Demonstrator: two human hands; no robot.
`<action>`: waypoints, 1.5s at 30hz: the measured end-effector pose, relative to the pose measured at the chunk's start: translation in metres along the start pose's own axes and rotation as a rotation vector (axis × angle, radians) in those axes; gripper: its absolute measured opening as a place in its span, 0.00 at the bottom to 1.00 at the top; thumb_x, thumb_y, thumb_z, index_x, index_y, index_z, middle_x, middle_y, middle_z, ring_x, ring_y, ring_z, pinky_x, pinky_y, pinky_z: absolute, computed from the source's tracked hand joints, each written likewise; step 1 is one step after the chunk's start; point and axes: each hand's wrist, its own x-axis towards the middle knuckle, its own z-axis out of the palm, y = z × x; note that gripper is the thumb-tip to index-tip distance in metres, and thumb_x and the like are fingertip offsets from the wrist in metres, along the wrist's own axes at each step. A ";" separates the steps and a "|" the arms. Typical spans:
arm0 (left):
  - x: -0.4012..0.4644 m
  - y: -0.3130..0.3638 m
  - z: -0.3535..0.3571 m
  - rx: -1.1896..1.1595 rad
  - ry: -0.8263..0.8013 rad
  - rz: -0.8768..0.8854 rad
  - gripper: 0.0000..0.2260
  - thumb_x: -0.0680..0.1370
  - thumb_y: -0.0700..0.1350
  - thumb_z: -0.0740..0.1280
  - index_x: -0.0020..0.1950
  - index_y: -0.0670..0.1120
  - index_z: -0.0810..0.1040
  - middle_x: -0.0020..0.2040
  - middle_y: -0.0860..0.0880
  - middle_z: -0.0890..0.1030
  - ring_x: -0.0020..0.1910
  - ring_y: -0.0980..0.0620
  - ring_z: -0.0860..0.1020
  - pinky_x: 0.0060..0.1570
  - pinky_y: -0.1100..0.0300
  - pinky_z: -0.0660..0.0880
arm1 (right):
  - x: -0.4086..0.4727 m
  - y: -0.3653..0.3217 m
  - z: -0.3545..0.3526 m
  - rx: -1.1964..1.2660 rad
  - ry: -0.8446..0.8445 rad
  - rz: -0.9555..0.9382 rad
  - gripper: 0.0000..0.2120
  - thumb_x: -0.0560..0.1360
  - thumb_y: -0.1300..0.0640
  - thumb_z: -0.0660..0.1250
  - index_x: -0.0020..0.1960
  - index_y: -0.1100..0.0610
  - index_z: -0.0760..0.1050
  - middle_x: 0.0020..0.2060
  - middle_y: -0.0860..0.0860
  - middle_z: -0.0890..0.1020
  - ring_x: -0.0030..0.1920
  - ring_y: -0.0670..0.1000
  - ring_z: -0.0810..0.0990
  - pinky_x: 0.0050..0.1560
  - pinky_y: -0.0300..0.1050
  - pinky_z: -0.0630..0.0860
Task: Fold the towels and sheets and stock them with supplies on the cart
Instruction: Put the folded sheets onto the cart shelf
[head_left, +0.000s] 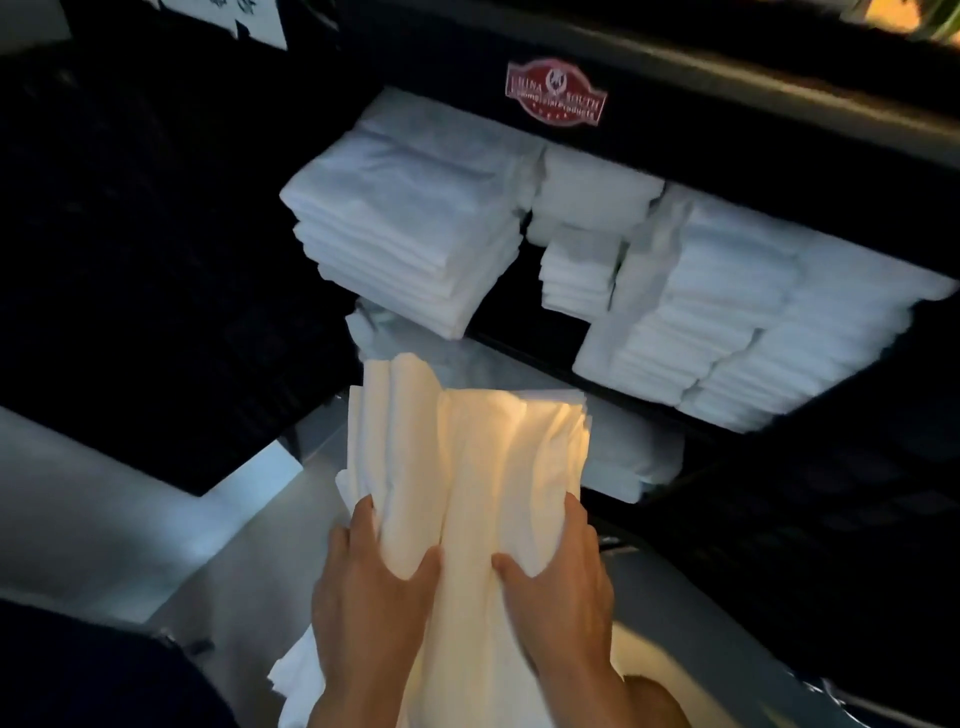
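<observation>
Below the cart's upper shelf (727, 421), seen from the head camera, both hands carry one folded sheet (467, 457) toward the lower shelf. The left hand (371, 587) and right hand (563, 582) each grip its near end, thumbs on top, fingers curled beneath. Stocking is in hand; next the sheet likely needs sliding in flat onto the linen (634, 462) already there. Above sit roughly five white stacks (415, 244), their edges merging.
</observation>
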 end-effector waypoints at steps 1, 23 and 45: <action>0.006 -0.006 0.016 0.002 -0.009 -0.007 0.36 0.68 0.65 0.71 0.71 0.59 0.61 0.49 0.58 0.66 0.45 0.51 0.72 0.47 0.49 0.77 | 0.009 0.012 0.011 0.015 -0.009 0.012 0.43 0.67 0.42 0.76 0.73 0.35 0.53 0.63 0.40 0.71 0.64 0.53 0.75 0.62 0.53 0.74; 0.116 -0.044 0.230 -0.233 0.147 0.339 0.43 0.60 0.72 0.68 0.74 0.66 0.62 0.49 0.62 0.65 0.47 0.56 0.67 0.47 0.52 0.67 | 0.165 0.143 0.128 0.211 0.372 -0.267 0.44 0.61 0.39 0.77 0.72 0.32 0.59 0.57 0.35 0.74 0.56 0.48 0.77 0.53 0.52 0.75; 0.164 -0.069 0.319 -0.378 0.086 0.196 0.46 0.59 0.67 0.73 0.76 0.60 0.65 0.66 0.48 0.75 0.65 0.41 0.75 0.64 0.42 0.72 | 0.235 0.153 0.142 0.193 0.150 -0.005 0.57 0.64 0.26 0.68 0.80 0.39 0.37 0.70 0.51 0.69 0.65 0.58 0.76 0.63 0.52 0.77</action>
